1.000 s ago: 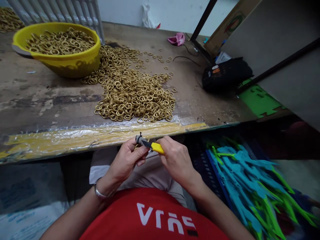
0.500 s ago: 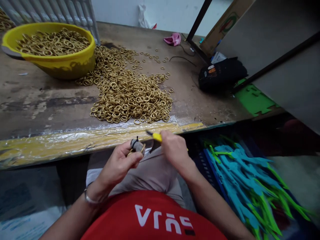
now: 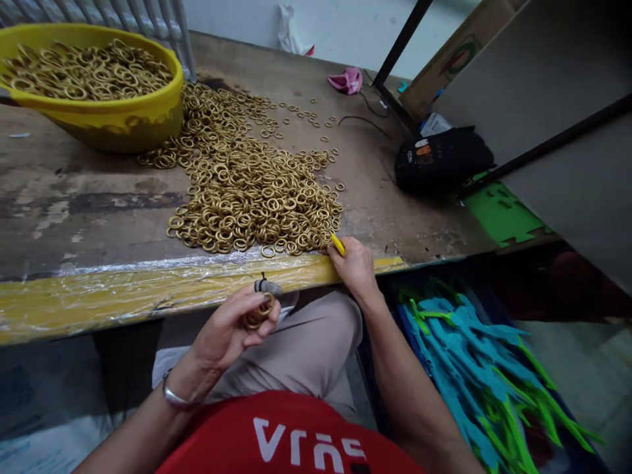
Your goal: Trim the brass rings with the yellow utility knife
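Note:
My left hand (image 3: 237, 322) is over my lap, just off the table's front edge, its fingers curled round a few brass-coloured rings (image 3: 255, 318). A grey cover (image 3: 270, 287) tied with black cord sits on one of its fingers. At the table edge, my right hand (image 3: 356, 266) is closed on a slim yellow-handled tool (image 3: 338, 244); the rest of the tool is hidden in the hand. Its fingertips are at the near right corner of a wide pile of loose rings (image 3: 257, 197). Whether they pinch a ring too, I cannot tell.
A yellow basin (image 3: 133, 125) full of rings stands at the left on the worn wooden table (image 3: 99, 224). A black pouch (image 3: 444, 158) and a pink cloth (image 3: 347, 80) lie at the back right. Below on the right, turquoise and green strips (image 3: 474, 355) fill a blue crate.
My right hand has moved forward from over my lap to the pile's near edge, the yellow tool now pointing up. My left hand has turned, showing the rings in its fingers.

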A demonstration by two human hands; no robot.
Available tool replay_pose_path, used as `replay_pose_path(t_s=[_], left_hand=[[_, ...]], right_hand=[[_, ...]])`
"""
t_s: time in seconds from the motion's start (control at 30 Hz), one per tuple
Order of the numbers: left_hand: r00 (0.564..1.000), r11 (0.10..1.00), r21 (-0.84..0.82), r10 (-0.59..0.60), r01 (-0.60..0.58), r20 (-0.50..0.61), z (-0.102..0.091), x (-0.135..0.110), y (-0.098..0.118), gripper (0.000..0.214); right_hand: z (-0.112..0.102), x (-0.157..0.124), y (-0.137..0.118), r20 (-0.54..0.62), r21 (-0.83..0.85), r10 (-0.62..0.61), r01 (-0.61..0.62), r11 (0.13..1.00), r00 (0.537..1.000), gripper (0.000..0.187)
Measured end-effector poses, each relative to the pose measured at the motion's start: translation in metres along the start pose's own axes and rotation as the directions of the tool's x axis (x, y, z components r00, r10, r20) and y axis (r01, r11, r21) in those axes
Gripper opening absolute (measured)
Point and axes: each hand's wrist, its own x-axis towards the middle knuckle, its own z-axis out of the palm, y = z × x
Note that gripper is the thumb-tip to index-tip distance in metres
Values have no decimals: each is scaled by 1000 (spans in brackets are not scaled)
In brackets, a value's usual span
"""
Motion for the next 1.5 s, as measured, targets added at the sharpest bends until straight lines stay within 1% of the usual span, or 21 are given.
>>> replay_pose_path(t_s=[0.07, 0.13, 0.2, 0.27, 0.33, 0.4, 0.5, 0.57, 0.63, 0.7, 0.77, 0.9, 1.0, 1.07, 1.1, 1.13, 1.17, 1.2, 1.27, 1.37, 1.5], left_hand=[[999, 999, 16, -31, 31, 9, -2, 3, 0, 32], [999, 997, 65, -47, 47, -8, -2, 6, -3, 35], [998, 991, 130, -17, 24, -59, 0, 8, -5, 33], [987, 973, 220, 95, -64, -132, 3, 8, -7, 26], [955, 923, 348, 239, -166, -178, 7, 6, -7, 22], [917, 856, 459, 353, -236, -186, 10, 3, -5, 21], [895, 804, 520, 419, -289, -151, 13, -2, -3, 18], [886, 786, 533, 444, -313, -134, 12, -5, -2, 17], [878, 765, 563, 459, -313, -136, 10, -8, -3, 11], [883, 762, 579, 446, -290, -145, 7, -11, -4, 9], [903, 797, 540, 405, -271, -146, 6, -13, -4, 10], [967, 918, 350, 233, -185, -100, 6, -17, -1, 17], [994, 978, 190, 95, -84, -50, 8, -19, 2, 26], [999, 994, 106, 36, -34, -24, 8, -19, 3, 31], [1000, 997, 79, 20, -18, -15, 9, -19, 3, 33], [1000, 998, 61, 12, -11, -14, 9, -19, 2, 34], [1000, 998, 55, 13, -12, -21, 10, -19, 2, 35], [999, 998, 57, 23, -21, -36, 11, -19, 1, 35], [995, 996, 77, 61, -55, -75, 13, -20, 0, 35], [986, 983, 141, 132, -117, -100, 16, -21, -1, 33], [973, 944, 279, 209, -174, -99, 16, -21, -3, 28]], right_hand=[[-2, 2, 1, 39, 160, 40, -45, 986, 998, 15], [-9, -1, -4, 101, 378, 69, -103, 920, 992, 13], [-17, -8, -16, 208, 613, 66, -183, 769, 976, 17], [-27, -17, -32, 363, 777, 2, -304, 551, 932, 26], [-35, -27, -49, 502, 820, -104, -435, 371, 858, 31], [-40, -35, -63, 589, 801, -185, -536, 267, 787, 33], [-42, -45, -78, 659, 751, -254, -636, 175, 708, 34], [-41, -51, -83, 671, 735, -287, -663, 139, 684, 34], [-40, -56, -87, 668, 734, -306, -668, 123, 678, 36], [-39, -61, -88, 656, 746, -312, -652, 132, 687, 37], [-37, -65, -88, 636, 767, -314, -621, 159, 705, 35], [-34, -69, -88, 592, 805, -350, -552, 218, 726, 28], [-36, -73, -89, 563, 826, -364, -484, 289, 742, 25], [-40, -78, -89, 483, 847, -332, -337, 411, 810, 21], [-43, -81, -88, 407, 837, -317, -211, 505, 857, 19], [-45, -84, -88, 316, 792, -318, -64, 607, 894, 16], [-47, -88, -87, 228, 710, -341, 84, 700, 912, 14], [-49, -92, -85, 164, 603, -375, 208, 770, 912, 14], [-51, -98, -82, 140, 395, -435, 353, 848, 889, 19], [-52, -105, -80, 194, 203, -437, 400, 894, 878, 28], [-51, -108, -82, 195, 84, -420, 412, 907, 886, 28]])
